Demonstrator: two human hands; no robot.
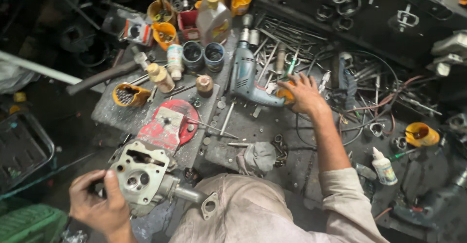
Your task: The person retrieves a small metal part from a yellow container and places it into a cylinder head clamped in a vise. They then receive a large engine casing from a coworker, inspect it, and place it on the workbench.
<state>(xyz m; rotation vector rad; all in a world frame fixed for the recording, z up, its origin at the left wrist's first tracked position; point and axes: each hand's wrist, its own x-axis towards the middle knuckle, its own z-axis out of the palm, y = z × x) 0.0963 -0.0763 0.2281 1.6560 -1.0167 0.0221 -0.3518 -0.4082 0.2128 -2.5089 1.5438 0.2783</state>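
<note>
Looking down over a cluttered, grimy workbench, we see two bare hands at work on separate things. At about eight o'clock in the view, the left hand grips a grey metal cylinder head, thumb laid across its flat face and the other fingers wrapped behind its left edge. The casting lies low at the near edge of the bench, just below a red bench vise. Its long axis runs from ten o'clock to four o'clock, and a short pipe ending in a small flange points toward four o'clock, at the person's lap.

At about one o'clock from the centre, the right hand reaches out on a bare forearm, fingers spread and curled down over a small orange object; we cannot tell whether they clamp it. Just beside it, toward nine o'clock, a blue-grey electric drill lies with its chuck pointing to twelve o'clock. Loose wrenches and cables lie beyond and to the right. Toward eleven o'clock stand yellow cups of small parts and a plastic oil bottle. A white glue bottle stands at four o'clock.
</note>
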